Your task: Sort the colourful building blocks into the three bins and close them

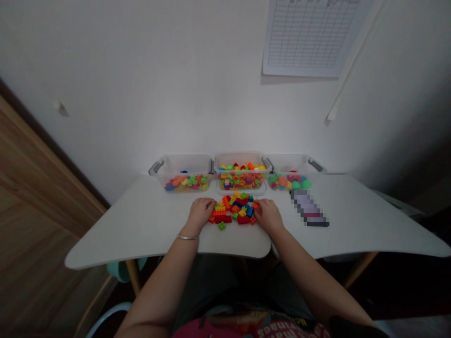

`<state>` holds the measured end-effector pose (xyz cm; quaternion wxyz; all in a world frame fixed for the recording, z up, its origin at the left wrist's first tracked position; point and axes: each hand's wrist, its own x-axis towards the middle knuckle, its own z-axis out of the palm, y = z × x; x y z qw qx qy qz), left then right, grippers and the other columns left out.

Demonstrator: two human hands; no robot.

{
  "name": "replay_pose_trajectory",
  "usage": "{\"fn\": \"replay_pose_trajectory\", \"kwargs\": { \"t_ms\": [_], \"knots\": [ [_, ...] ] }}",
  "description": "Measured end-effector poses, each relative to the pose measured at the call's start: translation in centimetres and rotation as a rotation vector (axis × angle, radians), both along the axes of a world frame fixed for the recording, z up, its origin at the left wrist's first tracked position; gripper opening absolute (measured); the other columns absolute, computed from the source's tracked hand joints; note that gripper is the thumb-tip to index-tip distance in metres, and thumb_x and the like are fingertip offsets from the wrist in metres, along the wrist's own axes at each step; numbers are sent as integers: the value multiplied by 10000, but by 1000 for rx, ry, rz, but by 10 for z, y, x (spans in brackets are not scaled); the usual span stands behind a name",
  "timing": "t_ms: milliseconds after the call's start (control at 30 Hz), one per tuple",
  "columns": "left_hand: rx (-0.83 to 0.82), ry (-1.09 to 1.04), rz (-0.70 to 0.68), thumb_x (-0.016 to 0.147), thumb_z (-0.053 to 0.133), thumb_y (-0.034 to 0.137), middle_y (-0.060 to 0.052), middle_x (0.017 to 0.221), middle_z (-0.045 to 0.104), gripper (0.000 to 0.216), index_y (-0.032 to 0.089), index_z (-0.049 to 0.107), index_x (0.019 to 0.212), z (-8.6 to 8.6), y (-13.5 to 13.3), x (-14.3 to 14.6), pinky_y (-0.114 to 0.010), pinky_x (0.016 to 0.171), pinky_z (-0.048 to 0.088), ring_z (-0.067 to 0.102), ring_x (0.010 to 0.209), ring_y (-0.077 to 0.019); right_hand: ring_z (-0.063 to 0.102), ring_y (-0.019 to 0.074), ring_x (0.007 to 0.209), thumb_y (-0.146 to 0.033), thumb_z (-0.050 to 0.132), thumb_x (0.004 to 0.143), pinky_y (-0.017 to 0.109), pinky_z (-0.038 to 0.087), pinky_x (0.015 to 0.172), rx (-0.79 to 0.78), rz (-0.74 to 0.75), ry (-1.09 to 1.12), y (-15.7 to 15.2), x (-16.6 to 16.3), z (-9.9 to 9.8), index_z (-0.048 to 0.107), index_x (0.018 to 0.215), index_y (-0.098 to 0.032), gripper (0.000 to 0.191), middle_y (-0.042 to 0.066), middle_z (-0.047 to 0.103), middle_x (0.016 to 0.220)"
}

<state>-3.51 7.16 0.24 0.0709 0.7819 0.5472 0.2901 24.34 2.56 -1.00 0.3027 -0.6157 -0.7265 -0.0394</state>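
Between left hand (200, 212) and right hand (268, 215), brick pile (235, 207), touching both

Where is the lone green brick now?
In the head view, the green brick lies on the white table just in front of the brick pile, near the left hand.

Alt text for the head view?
A person's left hand and right hand rest at either side of a pile of colourful bricks on a white table; three clear bins of bright pieces stand behind it.
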Motion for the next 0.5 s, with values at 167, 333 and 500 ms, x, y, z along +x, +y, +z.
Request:
{"fn": "replay_pose_trajectory", "kwargs": {
  "t_ms": [167,333,500],
  "knots": [
    [4,0,10,864,478,258,-59,1022,755,283,211,747,936,-1,0,0,-351,985,447,659,1006,-210,566,251,894,-245,543,775,398,465,842,202,-59,259,9,0,10,604,994,-174,238,102,653,947],
    [-2,10,-10,871,465,260,-69,1026,754,297,198,747,941,0,0,0,-355,974,452,662,999,-216,549,221,879,-316,561,777,385,458,830,475,-91,484,30,4,50,570,989,-192,245,73,625,944],
    [-10,11,-10,872,467,268,-74,1031,753,301,189,746,952,0,1,-1,-361,979,450,658,1015,-227,534,209,895,-357,566,804,384,418,884,583,-215,544,59,4,98,580,980,-192,241,70,625,979]
  ]
}}
